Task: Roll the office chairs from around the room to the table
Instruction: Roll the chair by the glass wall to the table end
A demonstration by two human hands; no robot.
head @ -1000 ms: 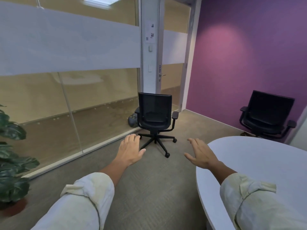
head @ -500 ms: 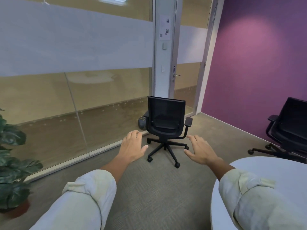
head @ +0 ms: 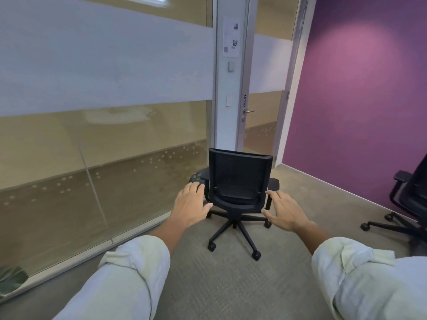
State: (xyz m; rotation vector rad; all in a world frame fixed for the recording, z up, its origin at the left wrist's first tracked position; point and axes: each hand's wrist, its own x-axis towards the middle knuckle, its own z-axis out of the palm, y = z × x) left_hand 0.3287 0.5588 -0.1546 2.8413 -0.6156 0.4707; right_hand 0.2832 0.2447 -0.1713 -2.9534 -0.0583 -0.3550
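Note:
A black mesh-backed office chair (head: 239, 179) on a five-castor base stands on the carpet ahead, its back turned toward me, close to the glass wall. My left hand (head: 191, 205) is stretched out in front of the chair's left side, palm down, fingers apart, holding nothing. My right hand (head: 283, 211) reaches toward the chair's right side, also spread and holding nothing. Both hands appear short of the chair. A second black office chair (head: 409, 199) stands at the right edge by the purple wall, partly cut off. The table is out of view.
A glass partition (head: 92, 135) with a frosted band runs along the left. A glass door (head: 263, 107) with a handle stands behind the chair, beside a white pillar. A purple wall (head: 360, 100) closes the right side. A plant leaf (head: 10, 277) shows at bottom left.
I have moved closer to the chair by the glass wall, which now looks larger. The white table has left the view. Both hands stay spread and reach nearer the chair.

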